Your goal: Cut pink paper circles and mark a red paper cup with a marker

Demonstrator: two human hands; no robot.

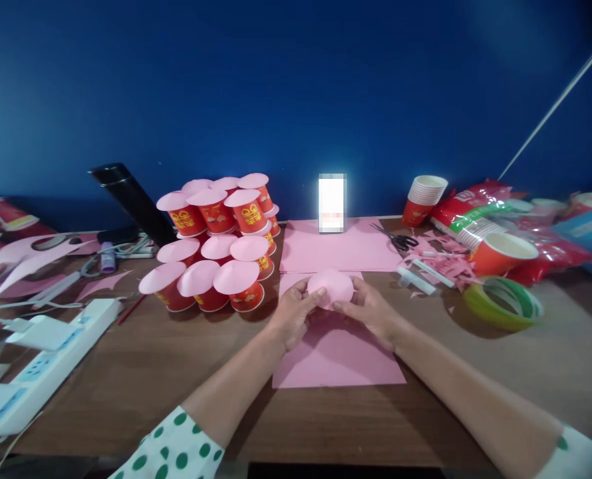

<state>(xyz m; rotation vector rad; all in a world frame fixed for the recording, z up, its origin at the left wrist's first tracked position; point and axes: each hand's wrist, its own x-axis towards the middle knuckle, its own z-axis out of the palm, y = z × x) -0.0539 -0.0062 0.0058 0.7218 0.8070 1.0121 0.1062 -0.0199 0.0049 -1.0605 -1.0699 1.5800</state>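
Note:
A round pink paper disc (332, 287) is held between both hands above a pink paper sheet (340, 359). My left hand (298, 309) grips its left edge, thumb on top. At the opposite edge, my right hand (368, 307) pinches it, the other fingers curled beneath. Whatever lies under the disc is hidden by it and my hands. Left of my hands stand several stacked red paper cups (249, 296), with pink discs resting on top of them. Behind the disc lies more pink paper (338, 256).
A bright phone (332, 203) leans by the blue wall. Scissors (400, 239), pink scraps (440, 256), glue sticks (416, 281), a tape roll (503, 303) and red cups (503, 253) lie right. Leftward are a power strip (59, 366) and a leaning black bottle (134, 203).

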